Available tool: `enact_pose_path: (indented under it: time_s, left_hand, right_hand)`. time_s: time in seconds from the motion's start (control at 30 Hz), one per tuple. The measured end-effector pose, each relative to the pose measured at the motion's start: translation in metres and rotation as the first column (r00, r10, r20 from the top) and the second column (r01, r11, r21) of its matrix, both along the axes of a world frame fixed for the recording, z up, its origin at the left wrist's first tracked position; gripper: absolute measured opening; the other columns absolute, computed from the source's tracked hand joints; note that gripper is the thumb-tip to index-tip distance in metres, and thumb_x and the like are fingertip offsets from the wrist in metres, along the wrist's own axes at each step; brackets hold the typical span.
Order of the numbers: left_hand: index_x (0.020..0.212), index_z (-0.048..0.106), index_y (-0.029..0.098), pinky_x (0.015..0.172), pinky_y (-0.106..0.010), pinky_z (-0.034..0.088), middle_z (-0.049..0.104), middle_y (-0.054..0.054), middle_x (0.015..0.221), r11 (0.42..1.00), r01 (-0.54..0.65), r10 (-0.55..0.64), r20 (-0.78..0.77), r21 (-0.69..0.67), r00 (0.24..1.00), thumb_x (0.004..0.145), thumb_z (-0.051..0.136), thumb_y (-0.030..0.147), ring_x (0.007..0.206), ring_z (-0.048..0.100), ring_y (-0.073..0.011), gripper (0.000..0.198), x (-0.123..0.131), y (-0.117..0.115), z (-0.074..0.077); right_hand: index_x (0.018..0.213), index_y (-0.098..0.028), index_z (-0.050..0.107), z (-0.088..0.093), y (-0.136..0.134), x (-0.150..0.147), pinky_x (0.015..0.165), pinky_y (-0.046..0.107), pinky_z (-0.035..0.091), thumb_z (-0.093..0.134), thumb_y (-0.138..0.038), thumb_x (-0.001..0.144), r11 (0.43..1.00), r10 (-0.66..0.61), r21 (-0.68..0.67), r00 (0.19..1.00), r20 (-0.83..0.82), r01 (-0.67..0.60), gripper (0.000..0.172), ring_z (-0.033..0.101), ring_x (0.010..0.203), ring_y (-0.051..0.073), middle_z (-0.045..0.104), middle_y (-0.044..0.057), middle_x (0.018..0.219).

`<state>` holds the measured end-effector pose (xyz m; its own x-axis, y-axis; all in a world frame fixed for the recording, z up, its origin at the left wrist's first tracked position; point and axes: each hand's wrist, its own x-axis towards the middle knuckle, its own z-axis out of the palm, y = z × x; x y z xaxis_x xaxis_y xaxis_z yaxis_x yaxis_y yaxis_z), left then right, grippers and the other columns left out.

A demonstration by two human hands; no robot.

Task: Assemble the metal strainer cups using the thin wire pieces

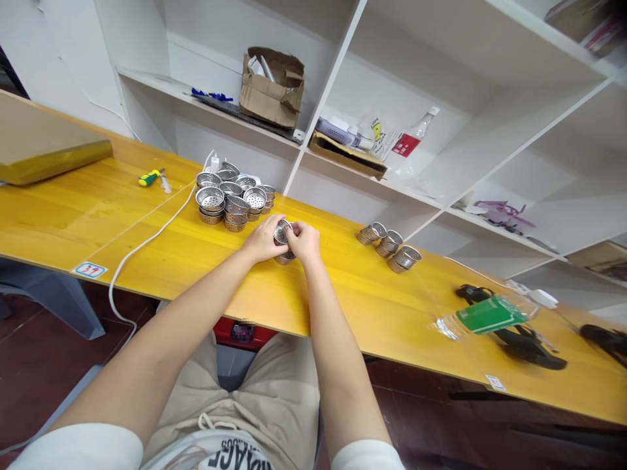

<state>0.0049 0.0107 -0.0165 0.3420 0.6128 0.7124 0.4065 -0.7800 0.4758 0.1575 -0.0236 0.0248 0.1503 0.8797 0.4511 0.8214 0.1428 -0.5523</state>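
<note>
My left hand [261, 239] and my right hand [304, 241] meet over the yellow wooden table [313, 297], both gripping a small perforated steel strainer cup [283, 232] from either side. A second cup [284, 260] shows just under my fingers, and its link to the upper one is hidden. To the left of my hands stands a heap of similar cups [229, 199], stacked in short piles. Three small groups of cups lying on their sides [389, 247] sit to the right.
A white cable [147, 245] runs across the table beside the heap. A yellow-green screwdriver [149, 177] lies further left, by a flat board [49, 147]. A plastic water bottle [484, 316] and a black strap-like object [522, 346] lie at right. White shelves hold a cardboard box [272, 88].
</note>
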Motion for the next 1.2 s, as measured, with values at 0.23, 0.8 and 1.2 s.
enact_pose_path:
  time_s: [0.23, 0.8, 1.2]
  left_hand:
    - [0.142, 0.049, 0.015, 0.114, -0.044, 0.048, 0.060, -0.016, 0.139, 1.000, 0.022, -0.021, -0.027, 0.009, 0.999, 0.077, 0.076, 0.030, 0.131, 0.059, -0.0320, 0.072, 0.000, 0.000, 0.000]
    - [0.143, 0.045, 0.015, 0.115, -0.048, 0.047, 0.056, -0.018, 0.140, 0.999, 0.050, -0.051, -0.090, -0.013, 0.995, 0.082, 0.071, 0.031, 0.133, 0.056, -0.0334, 0.068, 0.000, -0.002, 0.001]
    - [0.141, 0.046, 0.016, 0.115, -0.048, 0.046, 0.056, -0.017, 0.138, 0.998, 0.059, -0.059, -0.098, -0.002, 0.993, 0.080, 0.072, 0.029, 0.132, 0.056, -0.0333, 0.067, 0.001, -0.002, 0.000]
  right_hand:
    - [0.090, -0.018, 0.075, 0.001, -0.001, 0.003, 0.071, 0.028, 0.041, 0.062, -0.034, 0.091, 1.000, 0.000, -0.026, 0.999, 0.037, 0.001, 0.021, 0.058, 0.068, 0.017, 0.071, 0.003, 0.074]
    - [0.097, -0.020, 0.079, -0.002, 0.001, 0.012, 0.072, 0.028, 0.044, 0.056, -0.033, 0.094, 0.997, 0.059, -0.052, 0.992, 0.115, -0.053, 0.027, 0.061, 0.069, 0.018, 0.074, 0.005, 0.078]
    - [0.093, -0.020, 0.079, 0.000, -0.002, 0.013, 0.073, 0.028, 0.044, 0.059, -0.033, 0.091, 0.996, 0.065, -0.072, 0.991, 0.116, -0.057, 0.024, 0.061, 0.069, 0.018, 0.073, 0.004, 0.076]
